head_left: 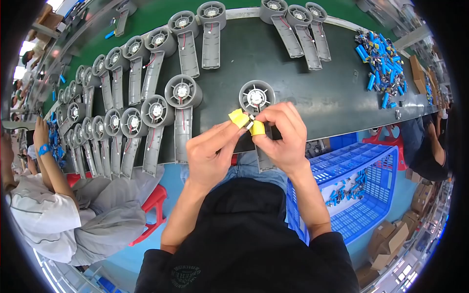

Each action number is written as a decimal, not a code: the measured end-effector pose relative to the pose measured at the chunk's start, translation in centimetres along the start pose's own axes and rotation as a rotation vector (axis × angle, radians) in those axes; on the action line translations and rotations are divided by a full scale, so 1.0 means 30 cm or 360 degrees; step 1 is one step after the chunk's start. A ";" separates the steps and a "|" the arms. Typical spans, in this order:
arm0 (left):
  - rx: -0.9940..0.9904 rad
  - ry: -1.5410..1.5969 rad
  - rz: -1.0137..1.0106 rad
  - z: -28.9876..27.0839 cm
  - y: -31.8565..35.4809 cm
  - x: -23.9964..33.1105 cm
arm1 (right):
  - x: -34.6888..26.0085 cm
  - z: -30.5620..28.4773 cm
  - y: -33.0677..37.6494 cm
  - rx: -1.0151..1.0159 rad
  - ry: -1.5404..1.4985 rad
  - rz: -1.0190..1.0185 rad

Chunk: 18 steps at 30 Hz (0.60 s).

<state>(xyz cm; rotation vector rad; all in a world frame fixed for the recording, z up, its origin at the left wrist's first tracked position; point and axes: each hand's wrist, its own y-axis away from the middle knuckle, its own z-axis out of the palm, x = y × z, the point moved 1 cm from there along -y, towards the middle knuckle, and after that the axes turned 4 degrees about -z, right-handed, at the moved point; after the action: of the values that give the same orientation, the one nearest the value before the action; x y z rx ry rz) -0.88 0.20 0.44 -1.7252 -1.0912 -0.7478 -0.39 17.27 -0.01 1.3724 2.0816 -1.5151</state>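
Observation:
Both hands meet above the near edge of the dark bench. My left hand (209,152) is closed, its fingertips pinching one side of a small circuit board (249,122). At the other side, my right hand (286,136) pinches with thumb and index finger. Yellow pieces (238,118), like tape or sleeves, sit at the fingertips on both sides; I cannot tell whether they belong to the board. Just beyond the hands lies a grey fan housing (257,95) with a white centre. Its long handle runs under my hands, partly hidden.
Rows of similar grey fan housings (156,112) cover the bench's left, with several at the far edge. A pile of blue cells with small boards (383,66) lies far right. Below right stands a blue crate (386,190). A co-worker (53,215) sits at left by a red stool (155,207).

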 end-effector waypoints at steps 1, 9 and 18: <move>-0.0027 0.0034 -0.0046 -0.002 -0.002 0.001 | 0.000 -0.005 -0.006 -0.0013 0.0032 -0.0050; -0.0116 0.0068 -0.0176 -0.014 0.015 0.002 | -0.005 -0.008 0.004 -0.0065 0.0157 -0.0173; -0.0183 0.0149 -0.0135 -0.021 0.010 -0.022 | 0.004 -0.003 -0.002 -0.0020 0.0147 -0.0304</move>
<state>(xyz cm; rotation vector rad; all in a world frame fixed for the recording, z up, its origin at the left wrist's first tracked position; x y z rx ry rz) -0.90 -0.66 0.01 -1.7297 -1.0808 -0.9511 -0.46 17.39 -0.02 1.2942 2.3333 -1.5328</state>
